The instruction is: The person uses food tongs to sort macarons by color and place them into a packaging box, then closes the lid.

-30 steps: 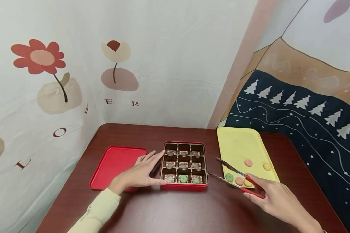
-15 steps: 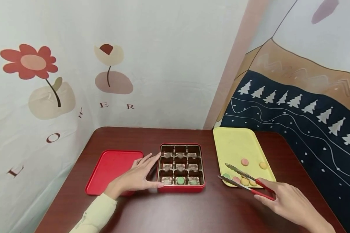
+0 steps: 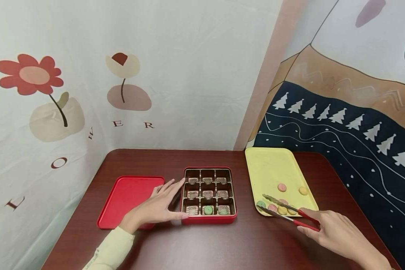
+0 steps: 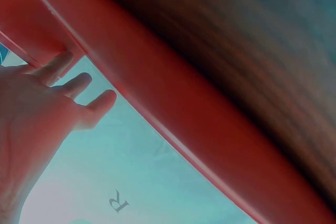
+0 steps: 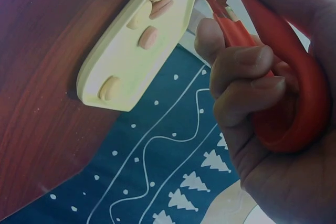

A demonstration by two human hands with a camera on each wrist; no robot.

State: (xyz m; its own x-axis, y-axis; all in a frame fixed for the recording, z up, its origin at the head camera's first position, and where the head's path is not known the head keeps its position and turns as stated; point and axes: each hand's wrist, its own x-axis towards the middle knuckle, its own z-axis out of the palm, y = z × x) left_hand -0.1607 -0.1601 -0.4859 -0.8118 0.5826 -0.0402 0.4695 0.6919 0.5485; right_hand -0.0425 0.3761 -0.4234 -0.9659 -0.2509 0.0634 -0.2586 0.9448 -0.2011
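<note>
A pair of red-handled tongs [image 3: 287, 212] is gripped in the right hand [image 3: 330, 233], the fingers curled round the red loop of the handle, as is seen closely in the right wrist view [image 5: 262, 93]. The serrated metal tips are held slightly apart over the near left corner of the yellow tray [image 3: 273, 168], just above a cluster of small round biscuits; a green biscuit [image 3: 261, 204] lies at the tip of the tongs, with a pink one [image 3: 272, 207] and a yellow one [image 3: 282, 210] beside it. Two more biscuits, a pink one [image 3: 282, 187] and a yellow one [image 3: 303, 191], are seen farther back on the tray. The left hand [image 3: 156, 207] is laid flat, fingers straight and relaxed, against the left wall of the red tin [image 3: 209, 220] near the middle of the wooden table [image 3: 202, 247]. Nine compartments are formed by the brown insert of the tin, and a green biscuit [image 3: 207, 210] is seated in the middle compartment of the near row. The red lid [image 3: 129, 197] is lying to the left of the tin, partly under the left wrist.
</note>
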